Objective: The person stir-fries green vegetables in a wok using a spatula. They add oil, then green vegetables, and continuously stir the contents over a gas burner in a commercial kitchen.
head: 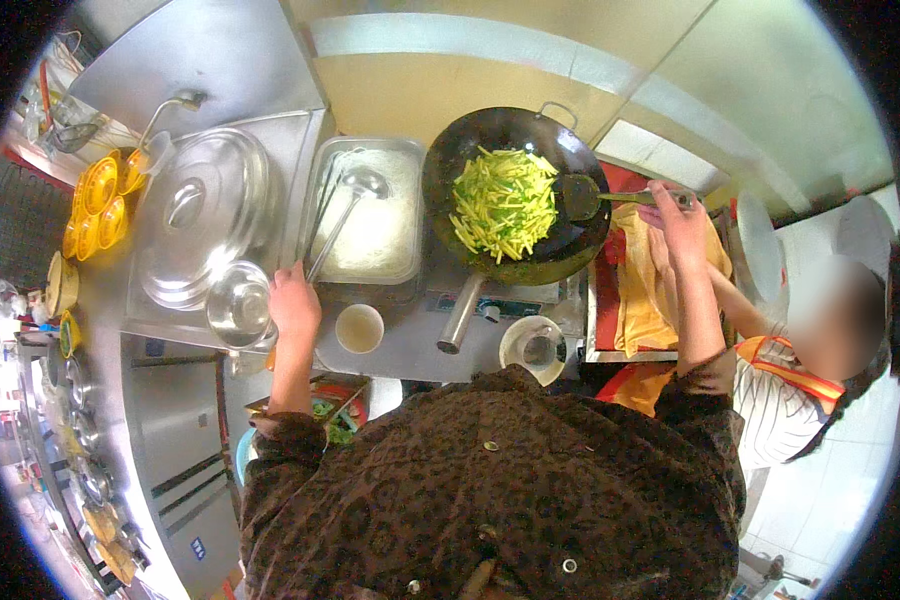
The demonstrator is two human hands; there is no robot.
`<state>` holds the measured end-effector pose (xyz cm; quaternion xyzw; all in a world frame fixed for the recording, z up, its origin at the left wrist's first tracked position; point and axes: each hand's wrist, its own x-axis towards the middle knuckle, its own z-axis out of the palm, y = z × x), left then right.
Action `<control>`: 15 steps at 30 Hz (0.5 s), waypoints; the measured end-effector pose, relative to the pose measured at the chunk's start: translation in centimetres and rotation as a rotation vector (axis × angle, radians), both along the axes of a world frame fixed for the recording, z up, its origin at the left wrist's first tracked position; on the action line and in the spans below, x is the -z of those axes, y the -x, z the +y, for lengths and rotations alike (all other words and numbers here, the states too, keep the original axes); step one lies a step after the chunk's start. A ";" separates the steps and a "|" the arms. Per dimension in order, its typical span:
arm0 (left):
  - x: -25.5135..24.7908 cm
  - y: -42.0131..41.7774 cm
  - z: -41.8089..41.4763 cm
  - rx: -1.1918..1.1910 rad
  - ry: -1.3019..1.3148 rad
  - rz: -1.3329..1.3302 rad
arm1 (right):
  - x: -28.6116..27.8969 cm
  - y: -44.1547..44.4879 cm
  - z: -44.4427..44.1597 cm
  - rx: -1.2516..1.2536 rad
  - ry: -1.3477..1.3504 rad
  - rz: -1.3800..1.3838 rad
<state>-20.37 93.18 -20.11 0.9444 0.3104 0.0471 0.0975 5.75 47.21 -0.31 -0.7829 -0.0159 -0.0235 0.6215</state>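
My right hand (675, 210) grips the handle of a metal spatula (581, 196), whose blade rests inside a black wok (487, 127). Left of the blade lies a heap of yellow-green cut vegetable sticks (504, 204). The wok's metal handle (461, 315) points toward me and is not held. At the left, my left hand (295, 296) is closed at the rim side of a shiny metal bowl (238, 304); its exact hold is partly hidden. A ladle (364, 184) lies in a clear tub (420, 217) of white noodles in liquid, its handle reaching close to my left hand.
A large domed metal lid (206, 217) covers the left counter. A cup (359, 328) and a bowl (532, 351) stand on the near edge. Yellow condiment containers (99, 206) are far left. At the right, a co-worker (780, 390) reaches over a yellow cloth (637, 285), close to my right arm.
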 end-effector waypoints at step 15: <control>-4.7 -1.7 -17.9 -0.030 2.298 0.067 | 5.4 3.6 4.1 -0.459 -0.078 0.040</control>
